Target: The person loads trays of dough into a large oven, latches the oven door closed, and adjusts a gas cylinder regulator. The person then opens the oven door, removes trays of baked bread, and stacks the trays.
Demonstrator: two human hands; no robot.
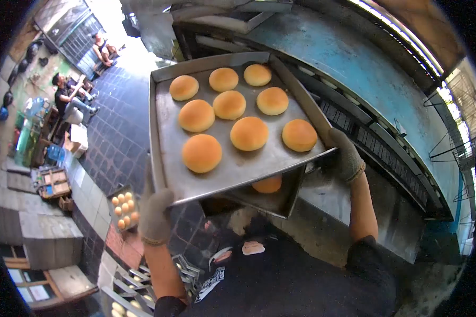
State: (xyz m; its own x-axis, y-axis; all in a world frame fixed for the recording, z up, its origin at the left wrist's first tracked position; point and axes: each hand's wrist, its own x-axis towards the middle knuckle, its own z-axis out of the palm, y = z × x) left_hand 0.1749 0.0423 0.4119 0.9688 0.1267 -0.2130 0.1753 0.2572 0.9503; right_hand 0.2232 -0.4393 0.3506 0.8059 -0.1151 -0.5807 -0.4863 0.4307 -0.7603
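A metal baking tray [272, 158] is held up in front of me, slightly tilted, with several golden-brown buns [201, 153] spread over it. My left hand [156, 216], in a grey knitted glove, grips the near left corner. At the right corner, my right hand [348, 156], gloved too, is closed around the tray's edge. Fingertips of both hands are partly hidden by the tray. Below it shows part of a second, darker tray [280, 203] with a bun [268, 184] on it; what supports that tray is hidden.
On the right stands a long oven-like unit with a worn turquoise top [322, 47]. At lower left are a tray of buns [124, 208] and a metal rack [137, 285] with pale buns. Two people sit by the left wall, near a wooden crate [53, 182] and water bottles [35, 107].
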